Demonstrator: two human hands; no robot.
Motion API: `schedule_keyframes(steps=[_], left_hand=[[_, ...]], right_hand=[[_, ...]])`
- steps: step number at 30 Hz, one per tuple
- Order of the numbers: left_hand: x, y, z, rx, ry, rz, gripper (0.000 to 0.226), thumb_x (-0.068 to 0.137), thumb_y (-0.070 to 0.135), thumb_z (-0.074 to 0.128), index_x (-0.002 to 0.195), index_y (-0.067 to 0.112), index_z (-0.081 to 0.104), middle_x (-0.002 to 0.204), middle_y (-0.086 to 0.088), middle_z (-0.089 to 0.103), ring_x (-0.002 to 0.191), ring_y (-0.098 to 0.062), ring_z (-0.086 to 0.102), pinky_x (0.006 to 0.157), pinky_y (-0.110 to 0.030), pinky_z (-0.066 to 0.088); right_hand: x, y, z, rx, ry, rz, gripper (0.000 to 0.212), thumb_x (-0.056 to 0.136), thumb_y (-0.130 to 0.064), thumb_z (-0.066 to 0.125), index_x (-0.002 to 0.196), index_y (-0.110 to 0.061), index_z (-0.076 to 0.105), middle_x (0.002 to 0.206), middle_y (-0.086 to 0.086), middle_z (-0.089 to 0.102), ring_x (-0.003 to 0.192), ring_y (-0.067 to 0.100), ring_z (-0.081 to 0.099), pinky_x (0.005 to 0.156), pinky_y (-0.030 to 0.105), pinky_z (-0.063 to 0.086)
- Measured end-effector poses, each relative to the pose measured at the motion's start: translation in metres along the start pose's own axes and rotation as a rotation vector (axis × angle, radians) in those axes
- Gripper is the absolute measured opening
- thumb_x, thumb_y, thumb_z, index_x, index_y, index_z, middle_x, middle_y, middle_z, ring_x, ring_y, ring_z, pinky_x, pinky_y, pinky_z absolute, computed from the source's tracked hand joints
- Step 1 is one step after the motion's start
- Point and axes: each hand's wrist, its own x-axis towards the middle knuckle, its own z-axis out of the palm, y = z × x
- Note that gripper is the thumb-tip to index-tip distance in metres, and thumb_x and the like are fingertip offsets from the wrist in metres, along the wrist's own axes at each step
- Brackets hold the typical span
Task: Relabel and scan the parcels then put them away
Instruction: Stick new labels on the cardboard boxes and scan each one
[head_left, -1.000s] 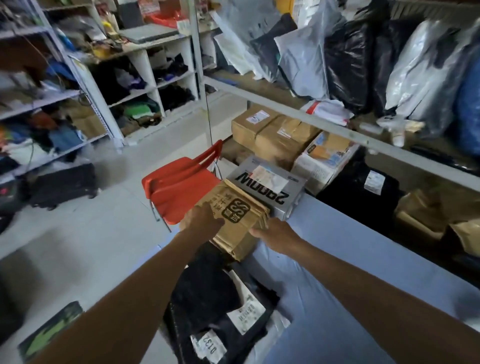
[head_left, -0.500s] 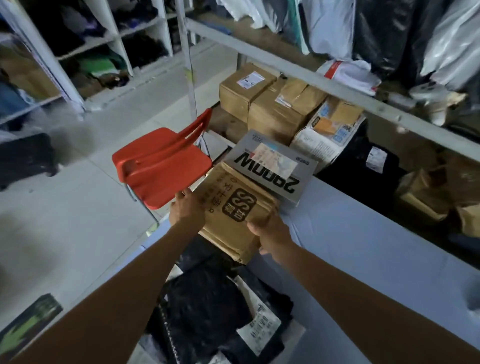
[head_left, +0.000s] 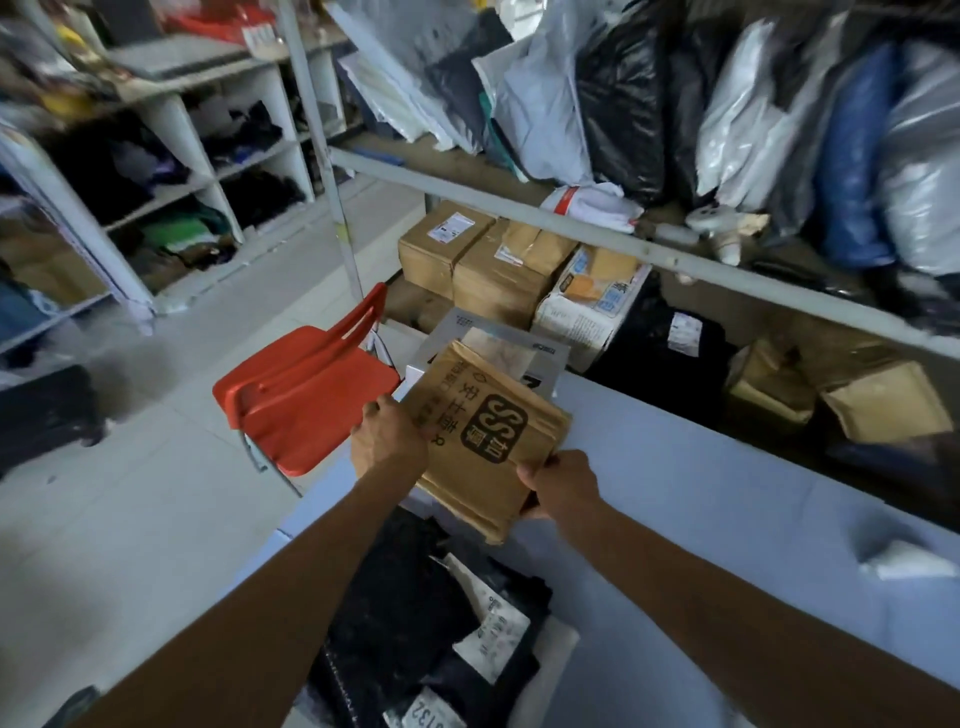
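Hands: I count two on my feed, both holding the same parcel.
Left hand (head_left: 387, 444): fingers curled round the left edge of the brown parcel (head_left: 483, 441).
Right hand (head_left: 563, 486): pinches the parcel's near right corner, thumb on top.
Table (head_left: 701, 493): one, with a blue top, running from the near right to the far left.
Red chair (head_left: 306, 395): one, just beside the table's far end.
Black bags (head_left: 405, 613): one pile at the table's near end. I cannot count the bags; at least three white labels show.
Cardboard boxes: two, (head_left: 441, 244) and (head_left: 509, 270), touching side by side on the low shelf beyond the table.
Grey box (head_left: 452, 335): one, at the table's far end, partly hidden behind the brown parcel.
Brown parcel: one, tilted and held off the table between the black bags and the grey box, printed black logo facing up.
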Motion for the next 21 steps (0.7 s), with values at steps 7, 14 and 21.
schedule_keyframes(steps=[7, 14, 21], left_hand=[[-0.113, 0.092, 0.020, 0.022, -0.065, 0.242, 0.040, 0.089, 0.029, 0.059, 0.119, 0.006, 0.048, 0.121, -0.015, 0.052, 0.112, -0.035, 0.052, 0.092, -0.043, 0.044], [-0.276, 0.182, 0.102, 0.022, -0.228, 0.389, 0.047, 0.090, 0.028, 0.059, 0.127, 0.003, 0.042, 0.131, -0.016, 0.047, 0.121, -0.034, 0.046, 0.099, -0.039, 0.037], [-0.376, 0.235, 0.158, 0.024, -0.526, 0.484, 0.080, 0.078, 0.039, 0.075, 0.134, 0.002, 0.031, 0.133, -0.018, 0.045, 0.122, -0.035, 0.048, 0.099, -0.043, 0.043]], right_hand=[[-0.059, 0.046, -0.152, 0.109, 0.049, -0.077, 0.023, 0.087, -0.007, 0.065, 0.103, 0.007, 0.057, 0.099, 0.023, 0.066, 0.082, 0.035, 0.068, 0.068, 0.046, 0.059], [-0.125, 0.153, -0.323, 0.098, 0.244, -0.023, 0.022, 0.084, -0.006, 0.058, 0.105, 0.000, 0.054, 0.097, 0.019, 0.066, 0.081, 0.035, 0.068, 0.068, 0.049, 0.059], [-0.180, 0.223, -0.425, -0.062, 0.526, 0.023, 0.018, 0.087, -0.006, 0.052, 0.103, 0.002, 0.056, 0.097, 0.017, 0.061, 0.076, 0.029, 0.060, 0.052, 0.029, 0.046]])
